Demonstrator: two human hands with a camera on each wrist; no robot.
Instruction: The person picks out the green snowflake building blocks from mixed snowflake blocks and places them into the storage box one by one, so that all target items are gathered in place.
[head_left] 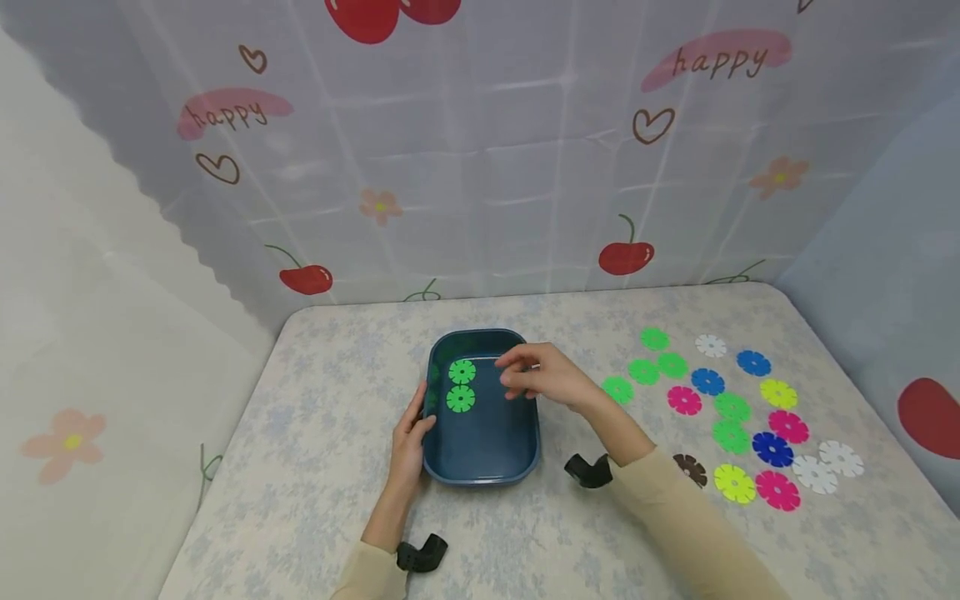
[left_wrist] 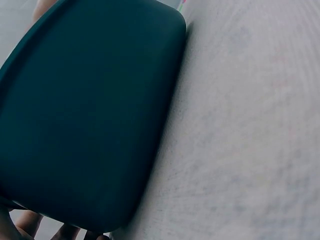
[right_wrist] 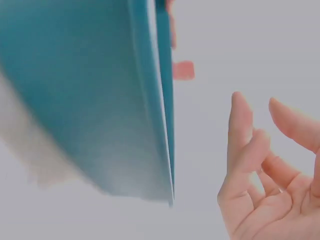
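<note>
**Tray steadied, right hand hovering above it**

The blue tray (head_left: 480,454) is sitting near the middle of the table (head_left: 315,467), with two green discs (head_left: 461,385) lying flat in its far left part. My left hand (head_left: 411,442) is pressing against the tray's left wall, fingers fairly straight. My right hand (head_left: 542,377) is hanging over the tray's far right corner, fingers relaxed and holding nothing; the right wrist view is confirming bare, parted fingertips (right_wrist: 240,112). The left wrist view is showing only the tray's outer wall (left_wrist: 85,110). Only the head view is showing the loose discs (head_left: 731,408) spreading out on the table's right side.
</note>
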